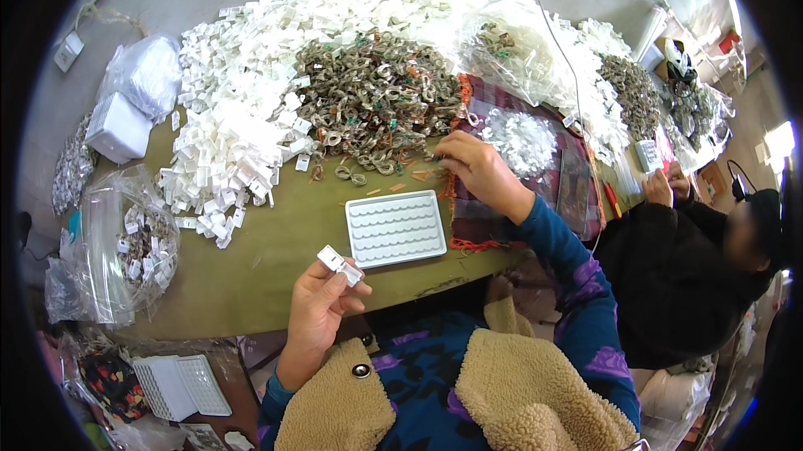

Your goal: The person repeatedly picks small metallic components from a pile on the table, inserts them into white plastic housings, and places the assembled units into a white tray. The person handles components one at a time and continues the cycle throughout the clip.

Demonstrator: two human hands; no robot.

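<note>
A: What is closest to the person?

B: The left hand (pixel 322 313), raised just in front of the body. Its fingers and thumb pinch a small white plastic clip (pixel 340 264), which is lifted above the near edge of the olive-green surface (pixel 268 267).

A: And just behind it?

B: A white ridged tray (pixel 396 228) lies flat on the surface, between the two hands. It looks empty, with rows of small grooves.

A: Where is the right hand?

B: The right hand (pixel 478 171) is farther, beyond the tray and to its right. Its fingers are curled down onto the edge of the pile of grey-brown curved links (pixel 376 104). I cannot tell if it already grips one piece or only touches them. It rests near a plaid cloth (pixel 502 217) with an orange edge.

A: What is behind?

B: A large heap of white plastic clips (pixel 242 116) is on the left of the links and also behind them. On the plaid cloth is a small mound of tiny white pieces (pixel 520 140). On the far left stands a clear plastic bag (pixel 125 242) with mixed pieces inside. On the right, another person in a dark sleeve (pixel 669 275) works at the same surface.
</note>
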